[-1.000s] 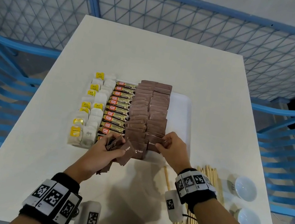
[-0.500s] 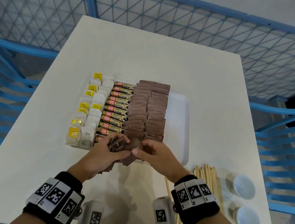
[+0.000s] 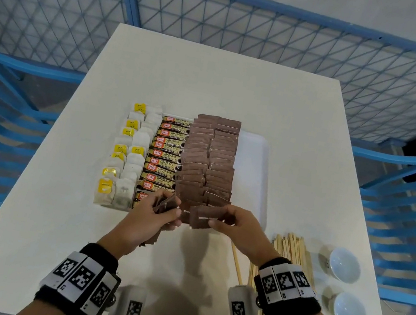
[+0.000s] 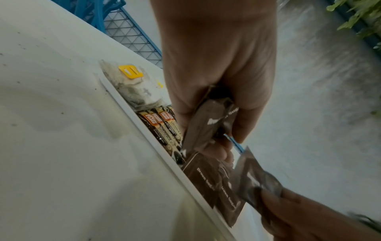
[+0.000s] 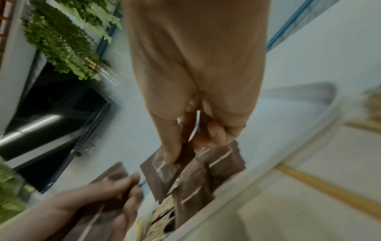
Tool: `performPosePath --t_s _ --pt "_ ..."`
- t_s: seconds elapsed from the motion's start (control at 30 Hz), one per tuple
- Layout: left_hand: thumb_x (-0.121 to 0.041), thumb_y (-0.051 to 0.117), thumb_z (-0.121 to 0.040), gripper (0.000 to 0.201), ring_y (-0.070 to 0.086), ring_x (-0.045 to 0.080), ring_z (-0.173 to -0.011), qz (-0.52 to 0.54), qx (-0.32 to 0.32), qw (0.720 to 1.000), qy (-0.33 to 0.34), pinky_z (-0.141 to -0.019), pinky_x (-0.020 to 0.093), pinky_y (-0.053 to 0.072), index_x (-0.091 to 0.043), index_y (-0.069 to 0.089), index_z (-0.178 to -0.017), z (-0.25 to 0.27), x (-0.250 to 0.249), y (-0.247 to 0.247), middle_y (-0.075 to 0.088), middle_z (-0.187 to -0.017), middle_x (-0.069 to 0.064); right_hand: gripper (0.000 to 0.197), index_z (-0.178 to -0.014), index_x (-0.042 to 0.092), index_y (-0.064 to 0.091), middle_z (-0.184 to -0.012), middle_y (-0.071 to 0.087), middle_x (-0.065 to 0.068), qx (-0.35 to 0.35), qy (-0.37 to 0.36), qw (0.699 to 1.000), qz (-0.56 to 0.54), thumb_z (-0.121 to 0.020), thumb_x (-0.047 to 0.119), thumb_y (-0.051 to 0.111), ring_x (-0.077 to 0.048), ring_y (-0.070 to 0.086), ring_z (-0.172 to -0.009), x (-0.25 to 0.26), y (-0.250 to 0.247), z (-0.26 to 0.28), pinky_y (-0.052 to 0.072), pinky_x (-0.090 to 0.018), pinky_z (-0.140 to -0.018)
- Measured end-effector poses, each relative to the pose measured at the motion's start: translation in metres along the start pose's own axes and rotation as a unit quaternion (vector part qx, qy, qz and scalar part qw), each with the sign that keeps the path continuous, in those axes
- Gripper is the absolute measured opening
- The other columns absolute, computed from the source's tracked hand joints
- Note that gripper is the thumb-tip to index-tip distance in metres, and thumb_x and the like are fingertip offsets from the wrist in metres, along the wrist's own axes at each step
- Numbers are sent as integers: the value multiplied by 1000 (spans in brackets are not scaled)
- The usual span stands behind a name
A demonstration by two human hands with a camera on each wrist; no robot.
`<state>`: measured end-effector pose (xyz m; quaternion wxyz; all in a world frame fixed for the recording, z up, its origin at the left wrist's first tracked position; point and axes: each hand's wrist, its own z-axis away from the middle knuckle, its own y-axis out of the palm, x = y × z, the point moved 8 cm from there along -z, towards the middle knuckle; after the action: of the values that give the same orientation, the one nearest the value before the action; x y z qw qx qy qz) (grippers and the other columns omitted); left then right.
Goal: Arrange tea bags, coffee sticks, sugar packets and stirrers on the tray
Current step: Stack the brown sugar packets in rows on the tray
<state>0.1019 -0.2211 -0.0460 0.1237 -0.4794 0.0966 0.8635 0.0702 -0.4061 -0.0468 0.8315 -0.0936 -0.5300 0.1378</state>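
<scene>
**Holding brown sugar packets at the near edge of a filled tray**

Seen from the head camera, a person stands at a white table (image 3: 52, 213) with a white tray (image 3: 252, 165) in front of them. On the tray lie three columns: tea bags (image 3: 128, 160) with yellow tags on the left, coffee sticks (image 3: 167, 155) labelled "Granules" in the middle, and overlapping brown sugar packets (image 3: 209, 157) to their right. The tray's right strip is bare.

The left hand (image 3: 152, 217) hovers over the tray's near edge, its fingers curled around a small bundle of sugar packets (image 4: 208, 124) that stick out past the fingertips. Just to its right, the right hand (image 3: 238, 229) pinches a single brown sugar packet (image 3: 200, 217) between thumb and fingers, holding it flat just above the nearest packets in the sugar column. The two hands are close together but not touching.

Wooden stirrers (image 3: 293, 253) lie in a loose pile on the table, right of the tray's near corner, partly hidden by the right wrist. Two small white bowls (image 3: 343, 264) sit beside them near the table's right edge.
</scene>
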Motion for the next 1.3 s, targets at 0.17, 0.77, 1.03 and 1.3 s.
performPosePath --t_s 0.17,0.77,1.03,1.3 --pt "9 47 -89 19 70 24 -65 171 -33 980 -91 -65 31 60 -4 57 -97 -1 21 -16 66 -69 13 11 -83 16 61 -75 61 3 -112 38 987 108 -79 18 72 -12 54 -68 -26 -41 0 41 -17 -61" --pt "1 36 -94 29 72 24 -81 224 25 967 -120 -68 34 59 -7 59 -109 7 15 -8 73 -89 14 23 -85 11 47 -79 55 1 -135 56 972 181 -79 18 68 -14 51 -72 -22 -19 -24 34 -11 -53" --pt "4 38 -94 28 72 22 -82 197 29 974 -105 -66 33 59 -3 59 -112 5 13 -6 73 -96 15 51 -115 12 44 -106 49 -3 -163 0 965 205 -76 26 74 -15 49 -86 -21 -20 -19 39 -15 -71" --pt "2 52 -88 38 70 19 -90 221 39 972 -66 -64 35 58 0 53 -126 1 1 0 72 -102 10 23 -94 13 58 -77 53 9 -84 -90 982 143 -90 35 57 1 48 -66 35 16 1 38 -9 -61"
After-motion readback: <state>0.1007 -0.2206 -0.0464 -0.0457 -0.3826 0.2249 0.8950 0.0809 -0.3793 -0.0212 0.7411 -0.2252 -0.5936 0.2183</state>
